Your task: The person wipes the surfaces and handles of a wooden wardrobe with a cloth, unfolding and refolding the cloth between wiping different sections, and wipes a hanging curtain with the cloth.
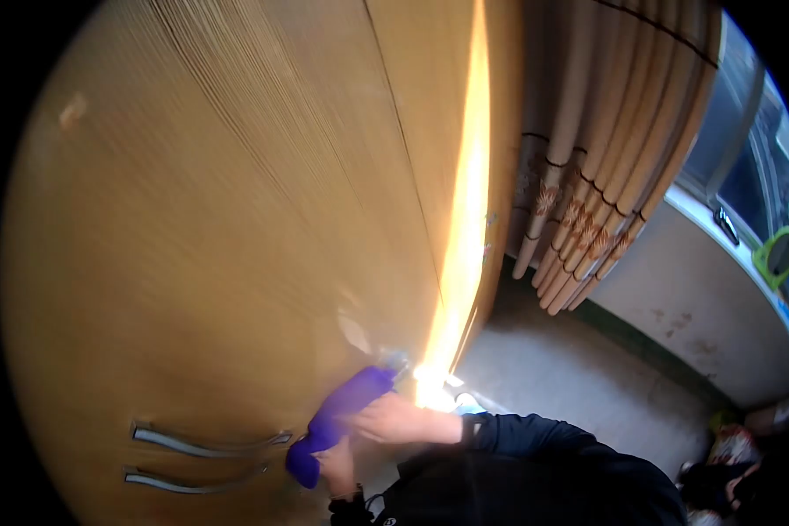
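A purple cloth point(329, 425) is bunched between my two hands, close to the wooden cabinet front point(193, 289). My right hand point(394, 418) is closed on its upper part, the arm in a dark sleeve reaching in from the right. Lower down, my left hand point(335, 463) grips the bottom end of the cloth, a dark band at its wrist. Motion blurs the fingers and part of the cloth. Whether the cloth touches the wood I cannot tell.
Two curved metal handles point(206, 447) stick out at lower left. A bright strip of sunlight point(465, 193) crosses the cabinet. Gathered curtains point(596, 193) hang at right, beside a windowsill point(736, 254) with a green-framed mirror-like object point(775, 258). Bags point(732, 445) lie on the floor.
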Motion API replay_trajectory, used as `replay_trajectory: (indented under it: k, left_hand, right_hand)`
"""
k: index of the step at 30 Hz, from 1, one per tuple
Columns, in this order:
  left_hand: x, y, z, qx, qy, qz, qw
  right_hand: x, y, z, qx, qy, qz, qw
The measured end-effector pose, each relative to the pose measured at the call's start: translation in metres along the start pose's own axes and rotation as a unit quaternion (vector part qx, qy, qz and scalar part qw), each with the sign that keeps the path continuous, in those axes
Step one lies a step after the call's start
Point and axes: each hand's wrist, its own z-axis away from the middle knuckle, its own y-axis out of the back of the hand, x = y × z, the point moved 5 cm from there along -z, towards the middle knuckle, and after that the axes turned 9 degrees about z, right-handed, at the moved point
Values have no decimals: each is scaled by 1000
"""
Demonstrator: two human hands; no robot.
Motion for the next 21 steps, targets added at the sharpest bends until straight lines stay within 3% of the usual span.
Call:
replay_trajectory:
  k: [1,3,4,5,6,9,12,19,21]
  left_hand:
    - [9,17,0,-4,13,3,1000]
    - [30,38,-11,-125,34,256,958]
    - [26,38,-4,-116,37,295,948]
    - [28,45,-6,-104,39,292,950]
    - [34,47,-5,-143,32,242,959]
    - [54,48,1,-185,41,194,963]
    - [75,55,15,-139,68,226,962]
    - [188,56,51,75,87,313,943]
    - [217,58,53,130,66,316,937]
  right_hand:
    - [4,-3,1,19,56,3,998]
    - [19,-9,3,42,120,0,992]
    - [23,-18,6,1,159,18,987]
    - [29,-29,6,-35,197,38,979]
    - [35,-33,8,-21,205,-59,977]
    - [32,-33,19,-59,208,-18,976]
    - [24,-19,16,-32,179,-106,978]
    - [52,-48,30,-170,181,-202,947]
    - [79,-16,26,18,190,-335,923]
